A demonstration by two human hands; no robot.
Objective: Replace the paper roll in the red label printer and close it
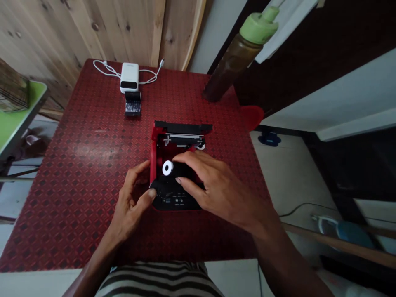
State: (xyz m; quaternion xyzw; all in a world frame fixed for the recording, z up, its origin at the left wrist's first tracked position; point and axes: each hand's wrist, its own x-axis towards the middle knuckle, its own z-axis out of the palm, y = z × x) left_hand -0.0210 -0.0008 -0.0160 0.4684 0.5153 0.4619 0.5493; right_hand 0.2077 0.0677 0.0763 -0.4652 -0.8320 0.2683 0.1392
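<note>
Head view: a black roll point(182, 170) with white core is gripped between thumb and fingers of the right hand point(216, 181), within the opened red-and-black device point(173, 204). Its left side is braced, apparently for steadiness, by the open left hand point(130, 202). A patterned red table point(89, 165) is positioned beside wood panelling point(62, 33).

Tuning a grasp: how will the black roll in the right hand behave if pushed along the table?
The black roll would likely roll, given its cylindrical look and round white end. It's probably fairly light: the right hand holds it between thumb and fingers alone.
</note>
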